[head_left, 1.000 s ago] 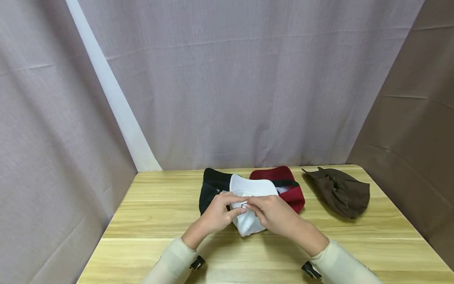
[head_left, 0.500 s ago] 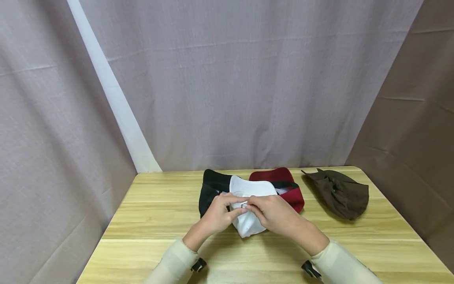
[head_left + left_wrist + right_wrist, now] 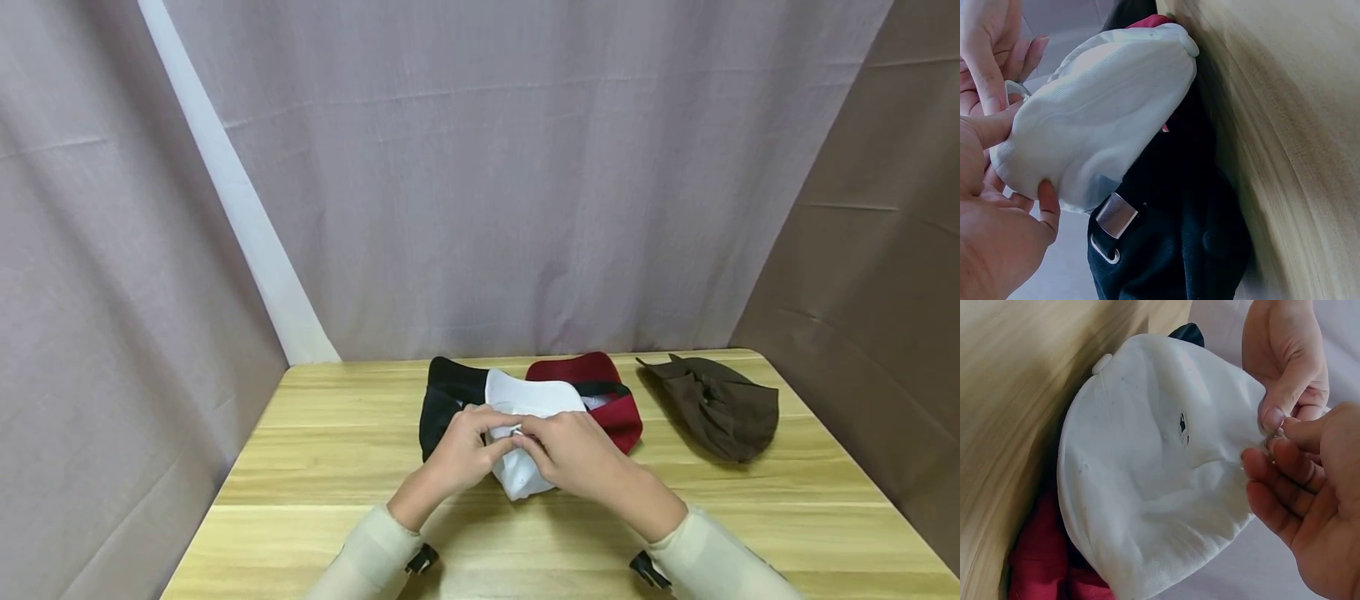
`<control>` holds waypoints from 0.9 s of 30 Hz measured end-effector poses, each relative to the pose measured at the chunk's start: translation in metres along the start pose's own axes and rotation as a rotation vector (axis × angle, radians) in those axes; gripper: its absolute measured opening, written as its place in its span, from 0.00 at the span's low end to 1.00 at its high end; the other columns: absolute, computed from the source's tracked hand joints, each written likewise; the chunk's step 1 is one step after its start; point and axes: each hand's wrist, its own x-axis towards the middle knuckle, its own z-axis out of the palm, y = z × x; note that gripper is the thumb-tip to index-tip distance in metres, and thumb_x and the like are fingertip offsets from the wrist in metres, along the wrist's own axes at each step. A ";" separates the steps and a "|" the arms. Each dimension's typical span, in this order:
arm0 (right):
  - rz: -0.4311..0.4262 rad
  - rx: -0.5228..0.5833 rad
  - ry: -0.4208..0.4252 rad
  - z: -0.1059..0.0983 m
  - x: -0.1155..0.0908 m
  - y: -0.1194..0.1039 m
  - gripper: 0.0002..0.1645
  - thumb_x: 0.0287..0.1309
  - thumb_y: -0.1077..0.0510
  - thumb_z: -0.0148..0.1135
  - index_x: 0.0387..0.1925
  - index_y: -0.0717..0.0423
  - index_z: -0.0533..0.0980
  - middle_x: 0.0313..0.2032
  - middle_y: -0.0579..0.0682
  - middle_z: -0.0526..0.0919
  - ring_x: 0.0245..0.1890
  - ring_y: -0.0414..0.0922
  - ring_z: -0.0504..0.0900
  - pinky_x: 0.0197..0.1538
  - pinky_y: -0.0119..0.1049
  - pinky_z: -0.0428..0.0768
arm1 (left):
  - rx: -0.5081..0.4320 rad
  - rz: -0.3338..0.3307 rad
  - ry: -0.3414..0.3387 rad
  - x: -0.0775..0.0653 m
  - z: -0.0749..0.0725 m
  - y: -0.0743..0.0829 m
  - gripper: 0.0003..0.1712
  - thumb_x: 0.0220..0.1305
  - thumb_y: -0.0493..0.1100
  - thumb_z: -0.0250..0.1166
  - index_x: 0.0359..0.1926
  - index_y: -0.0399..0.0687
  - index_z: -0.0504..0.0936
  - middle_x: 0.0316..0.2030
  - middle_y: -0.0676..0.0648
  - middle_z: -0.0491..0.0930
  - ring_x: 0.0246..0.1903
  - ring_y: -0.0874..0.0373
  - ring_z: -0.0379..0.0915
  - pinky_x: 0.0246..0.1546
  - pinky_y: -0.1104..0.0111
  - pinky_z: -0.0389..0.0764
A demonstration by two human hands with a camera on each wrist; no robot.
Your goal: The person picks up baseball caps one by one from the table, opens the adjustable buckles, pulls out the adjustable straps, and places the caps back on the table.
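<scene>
In the head view a white cap (image 3: 536,396) sits at the table's middle, brim toward the back, between both hands. My left hand (image 3: 463,450) grips its near-side edge; in the left wrist view that hand (image 3: 1007,231) has fingers on the white fabric. My right hand (image 3: 573,454) meets the left fingertips and pinches at the strap end, where a small metal ring (image 3: 1015,89) shows. In the right wrist view the right fingers partly hide the fastening, so what exactly they pinch is unclear. The crown (image 3: 1147,450) shows a small embroidered eyelet mark.
A black cap (image 3: 446,404) with a metal strap buckle (image 3: 1116,215) lies against the white cap's left. To its right is a dark red cap (image 3: 622,421). A crumpled brown cap (image 3: 723,408) lies farther right on the wooden table (image 3: 322,467). Grey curtains (image 3: 480,208) stand behind.
The right hand has shifted slightly left, its fingers closer to the left fingertips. The white cap and the other caps stay where they were.
</scene>
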 end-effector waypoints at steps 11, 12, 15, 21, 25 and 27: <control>-0.040 0.069 -0.016 -0.002 -0.001 0.003 0.08 0.66 0.54 0.63 0.29 0.46 0.78 0.17 0.34 0.69 0.19 0.30 0.63 0.26 0.24 0.66 | -0.031 -0.004 -0.003 -0.001 -0.001 0.001 0.18 0.62 0.51 0.70 0.54 0.61 0.86 0.44 0.61 0.87 0.39 0.67 0.76 0.43 0.73 0.72; -0.038 0.077 -0.023 -0.002 -0.001 0.003 0.09 0.66 0.54 0.63 0.28 0.47 0.77 0.17 0.34 0.69 0.19 0.30 0.63 0.25 0.24 0.66 | -0.036 -0.004 -0.006 -0.001 -0.001 0.001 0.18 0.62 0.51 0.70 0.54 0.61 0.86 0.44 0.61 0.87 0.39 0.68 0.76 0.43 0.72 0.72; -0.034 0.101 -0.037 -0.002 -0.002 0.003 0.08 0.66 0.55 0.63 0.29 0.47 0.78 0.18 0.34 0.72 0.19 0.30 0.64 0.26 0.24 0.66 | -0.046 -0.005 -0.019 -0.001 -0.002 0.002 0.18 0.62 0.50 0.70 0.54 0.60 0.86 0.45 0.61 0.87 0.40 0.69 0.77 0.46 0.72 0.73; -0.068 0.111 -0.017 -0.001 -0.004 0.005 0.07 0.63 0.57 0.65 0.28 0.47 0.79 0.20 0.35 0.75 0.21 0.31 0.67 0.29 0.23 0.68 | -0.048 0.007 -0.035 -0.002 -0.004 0.004 0.19 0.62 0.50 0.70 0.55 0.60 0.85 0.46 0.61 0.87 0.44 0.70 0.79 0.52 0.68 0.72; -0.093 0.120 -0.006 -0.002 -0.005 0.006 0.09 0.63 0.58 0.66 0.26 0.48 0.78 0.19 0.35 0.72 0.22 0.31 0.68 0.30 0.23 0.69 | -0.101 -0.018 -0.048 -0.002 -0.004 0.003 0.19 0.61 0.51 0.70 0.55 0.61 0.85 0.47 0.61 0.87 0.47 0.68 0.80 0.52 0.69 0.75; -0.087 0.143 -0.013 -0.002 -0.005 0.007 0.08 0.63 0.58 0.65 0.27 0.48 0.79 0.20 0.35 0.75 0.23 0.31 0.69 0.30 0.23 0.70 | -0.136 -0.032 -0.051 -0.002 -0.003 0.002 0.19 0.61 0.51 0.70 0.54 0.61 0.85 0.48 0.60 0.86 0.49 0.67 0.81 0.52 0.70 0.77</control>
